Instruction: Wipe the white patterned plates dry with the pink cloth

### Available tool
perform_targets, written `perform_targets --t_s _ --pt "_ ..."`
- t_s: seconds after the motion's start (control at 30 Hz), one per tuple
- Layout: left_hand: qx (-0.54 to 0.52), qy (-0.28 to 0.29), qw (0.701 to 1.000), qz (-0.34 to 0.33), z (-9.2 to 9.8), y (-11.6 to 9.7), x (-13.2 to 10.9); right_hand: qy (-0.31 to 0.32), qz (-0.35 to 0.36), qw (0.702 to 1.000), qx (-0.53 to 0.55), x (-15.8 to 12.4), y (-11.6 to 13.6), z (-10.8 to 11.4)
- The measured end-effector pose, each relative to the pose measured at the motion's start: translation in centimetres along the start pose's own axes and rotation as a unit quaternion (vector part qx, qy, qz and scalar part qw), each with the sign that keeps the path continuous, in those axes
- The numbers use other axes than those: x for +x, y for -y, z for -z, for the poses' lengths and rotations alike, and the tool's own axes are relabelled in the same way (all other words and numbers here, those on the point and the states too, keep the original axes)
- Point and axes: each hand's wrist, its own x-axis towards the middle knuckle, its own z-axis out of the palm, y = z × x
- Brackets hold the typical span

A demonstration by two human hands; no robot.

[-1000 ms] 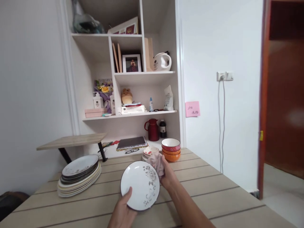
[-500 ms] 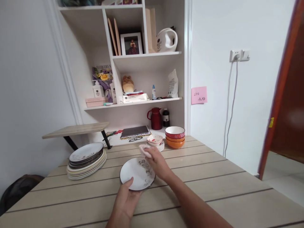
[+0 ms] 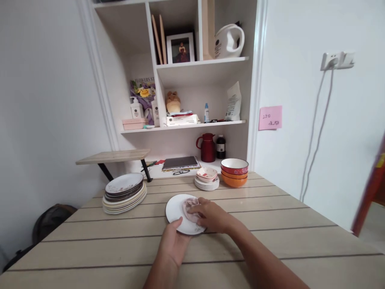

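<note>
A white plate (image 3: pixel 174 209) with a dark rim and a floral print is gripped at its near edge by my left hand (image 3: pixel 173 240), thumb on top and fingers beneath. Pressed against the plate's face is a pale pink cloth (image 3: pixel 190 209), bunched under the fingers of my right hand (image 3: pixel 212 216). The cloth covers much of the floral print. To the left stands a stack of plates (image 3: pixel 124 196), dark-rimmed ones above yellowish-white ones. Beyond my right hand are small white dishes (image 3: pixel 207 183) and a pile of bowls (image 3: pixel 234 172), red over orange.
A small raised wooden shelf (image 3: pixel 112 157) on black legs stands behind the plate stack. Eyeglasses (image 3: pixel 181 172), a dark laptop-like slab (image 3: pixel 180 162), a red jug (image 3: pixel 207 147) and a dark bottle (image 3: pixel 220 147) sit at the back. The table (image 3: pixel 120 251) has dark plank lines.
My right hand has brought the cloth down from above the plate's far right edge onto its face. My left hand still holds the plate. The camera view has turned slightly left.
</note>
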Motion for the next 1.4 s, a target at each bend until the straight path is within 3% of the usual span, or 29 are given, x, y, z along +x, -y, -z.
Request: perform_targets --t_s 0.13,0.2,0.37,0.5,0.6,0.83,1.03,1.13,1.3,1.4 --pt "0.003 0.032 0.999 0.027 -0.2 0.1 0.1 0.070 0.034 0.997 0.028 0.3 0.9 -0.1" --pt "0.019 0.048 0.998 0.027 -0.3 0.0 0.2 0.075 0.049 0.995 0.045 0.5 1.3 -0.3" --pt "0.072 0.054 0.995 0.036 -0.3 -0.4 0.4 0.008 0.025 0.997 0.068 1.4 0.8 -1.1" --pt "0.095 0.037 0.993 0.061 -0.4 -0.7 0.4 -0.066 -0.060 0.995 0.040 1.9 -0.7 -1.2" --pt "0.108 0.017 0.992 0.064 -0.5 -0.9 0.4 -0.081 -0.103 0.991 0.012 2.0 -1.2 -0.7" --pt "0.085 0.011 0.994 0.066 -0.2 -0.8 1.1 0.014 -0.165 0.982 -0.088 0.8 -0.6 1.2" --pt "0.082 0.029 0.994 0.069 -0.3 -0.8 1.0 0.140 -0.068 0.987 0.040 -0.1 -1.0 2.1" --pt "0.102 0.045 0.992 0.065 -0.5 -0.9 0.8 0.094 -0.096 0.987 0.089 0.3 -1.3 1.4" --pt "0.142 0.041 0.988 0.047 -0.5 -0.9 0.6 -0.055 -0.248 0.967 0.015 1.0 -1.6 0.5" --pt "0.163 0.049 0.984 0.047 -0.5 -0.9 0.4 -0.107 -0.245 0.963 -0.013 1.5 -1.4 0.2"
